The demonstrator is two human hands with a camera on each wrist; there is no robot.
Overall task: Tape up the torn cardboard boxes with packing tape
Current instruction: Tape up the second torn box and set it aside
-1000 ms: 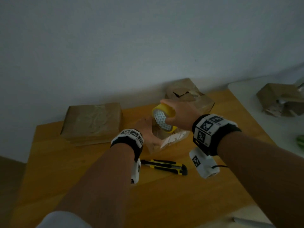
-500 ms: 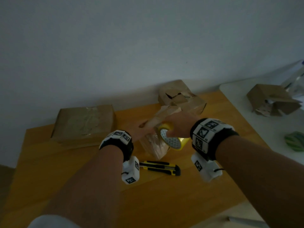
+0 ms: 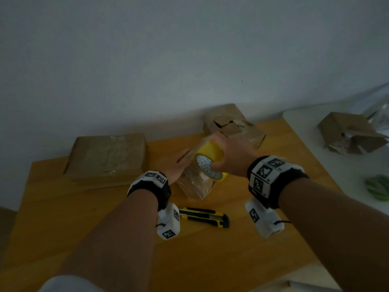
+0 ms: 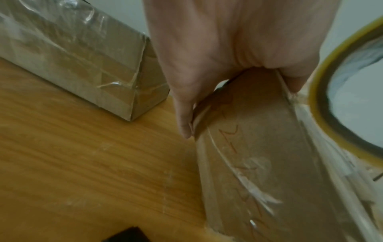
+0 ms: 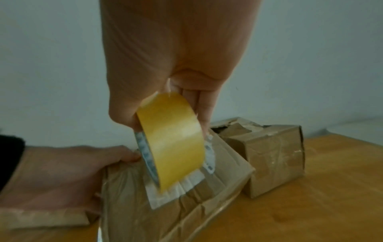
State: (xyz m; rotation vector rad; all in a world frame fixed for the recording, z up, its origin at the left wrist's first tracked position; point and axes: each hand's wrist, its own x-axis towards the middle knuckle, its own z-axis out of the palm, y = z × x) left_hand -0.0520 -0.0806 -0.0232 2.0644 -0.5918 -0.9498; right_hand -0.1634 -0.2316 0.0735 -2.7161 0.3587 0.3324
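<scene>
The box [image 3: 195, 182] in hand is stood on the table [image 3: 231, 260] near its middle, tilted, between a taped box [image 3: 107, 159] at the far left and a torn box [image 3: 231, 127] at the far right. It is steadied by the left hand [image 3: 174, 169], laid against its left face with the fingers hooked over the top edge. The tape roll [image 3: 210, 163] is gripped by the right hand [image 3: 229, 157], thumb through the core, and is held against the box's upper face over a white label [image 5: 186, 185].

The box is judged light and soft: its walls are creased and film-wrapped, and would likely buckle under firm pressure. Film and old tape make the faces slippery; hold is best taken at edges and corners, where the card is stiffest. The roll is stiff and is best held through the core so that it can turn freely.

A knife [image 3: 205, 217] lies near the wrists. A fourth box [image 3: 349, 133] sits on the white surface [image 3: 315, 157] at right.
</scene>
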